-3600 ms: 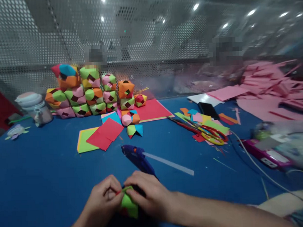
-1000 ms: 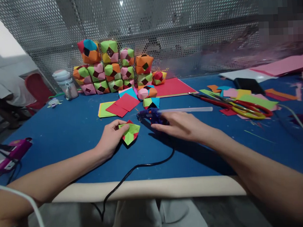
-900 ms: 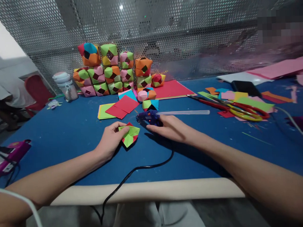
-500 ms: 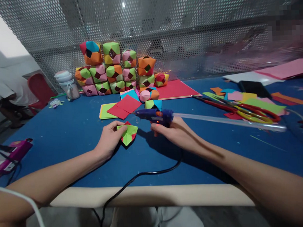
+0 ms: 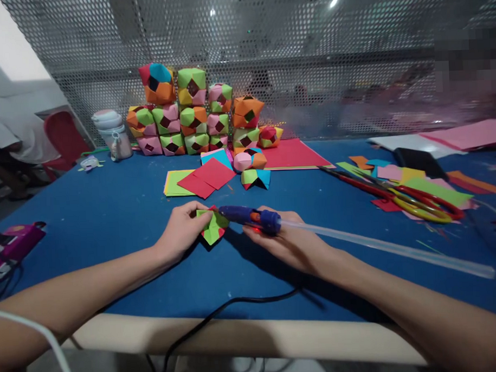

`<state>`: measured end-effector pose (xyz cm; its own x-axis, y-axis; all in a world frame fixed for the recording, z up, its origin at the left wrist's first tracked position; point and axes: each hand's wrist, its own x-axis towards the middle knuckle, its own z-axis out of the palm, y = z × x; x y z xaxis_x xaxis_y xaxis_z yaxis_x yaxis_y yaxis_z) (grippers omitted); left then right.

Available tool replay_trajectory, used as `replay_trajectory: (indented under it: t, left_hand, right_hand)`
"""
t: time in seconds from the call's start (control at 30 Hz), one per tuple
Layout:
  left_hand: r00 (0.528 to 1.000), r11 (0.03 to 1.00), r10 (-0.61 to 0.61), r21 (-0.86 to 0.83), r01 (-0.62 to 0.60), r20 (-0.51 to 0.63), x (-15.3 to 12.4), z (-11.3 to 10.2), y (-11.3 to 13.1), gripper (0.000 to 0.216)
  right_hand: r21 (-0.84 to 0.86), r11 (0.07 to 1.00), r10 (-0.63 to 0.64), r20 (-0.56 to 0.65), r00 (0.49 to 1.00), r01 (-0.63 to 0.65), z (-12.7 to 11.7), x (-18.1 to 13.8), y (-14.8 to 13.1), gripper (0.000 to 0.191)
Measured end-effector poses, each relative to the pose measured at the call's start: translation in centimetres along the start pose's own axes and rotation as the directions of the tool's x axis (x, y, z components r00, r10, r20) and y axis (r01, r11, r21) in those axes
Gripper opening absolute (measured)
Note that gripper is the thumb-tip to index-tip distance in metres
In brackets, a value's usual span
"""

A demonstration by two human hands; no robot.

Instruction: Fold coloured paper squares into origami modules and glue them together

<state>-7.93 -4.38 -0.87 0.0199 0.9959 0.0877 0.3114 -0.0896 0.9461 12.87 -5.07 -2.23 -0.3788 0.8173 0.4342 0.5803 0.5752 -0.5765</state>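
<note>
Between thumb and fingers, my left hand (image 5: 183,229) pinches a small folded paper piece (image 5: 212,230), green on top with red showing at its corners. My right hand (image 5: 284,236) is wrapped round a blue glue gun (image 5: 249,217) with an orange trigger and a small red light. A long clear glue stick (image 5: 388,244) sticks out of the gun's back end. The gun's nozzle points left and is right at the upper edge of the folded paper; whether they touch I cannot tell. Red paper squares (image 5: 207,177) lie over green sheets (image 5: 177,183) just beyond.
Stacked folded-paper blocks (image 5: 193,120) stand against the perforated metal screen. Scissors (image 5: 411,199) and paper scraps (image 5: 431,185) lie at right. A bottle (image 5: 113,135) stands back left, a purple power strip (image 5: 16,251) near left. The black cord (image 5: 236,301) crosses the table's front edge.
The glue gun has come down and left, its nozzle now at the folded paper and its stick tilted more. My left hand still holds the paper. The view has shifted slightly.
</note>
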Motion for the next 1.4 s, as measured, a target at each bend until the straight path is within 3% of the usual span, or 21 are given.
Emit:
replay_trajectory:
  t: [0.23,0.5,1.03,1.27,1.4]
  left_hand:
    - [1.000,1.000,0.008,-0.001,-0.008,0.011,-0.2,0.2,0.2,0.012]
    - [0.999,0.998,0.043,0.039,-0.043,-0.011,-0.1,0.2,-0.1,0.012]
    - [0.999,0.998,0.041,0.051,-0.042,0.006,-0.2,0.2,0.0,0.010]
    - [0.999,0.997,0.043,0.061,-0.043,0.012,-0.3,0.3,0.3,0.010]
    - [1.000,0.999,0.021,0.036,-0.020,-0.013,-0.3,0.3,0.3,0.011]
  right_hand:
    - [-0.022,0.999,-0.046,0.056,0.997,0.047,-0.9,-0.1,-0.5,0.022]
    - [0.003,1.000,0.002,0.006,1.000,-0.002,-0.6,-0.4,0.1,0.023]
    - [-0.080,0.996,-0.039,0.107,0.993,0.048,-1.8,-0.4,-1.3,0.019]
    - [-0.097,0.995,-0.025,0.087,0.996,0.033,-1.8,-0.6,-0.8,0.023]
    - [-0.127,0.992,0.001,0.017,1.000,0.001,-1.4,-0.5,-0.6,0.024]
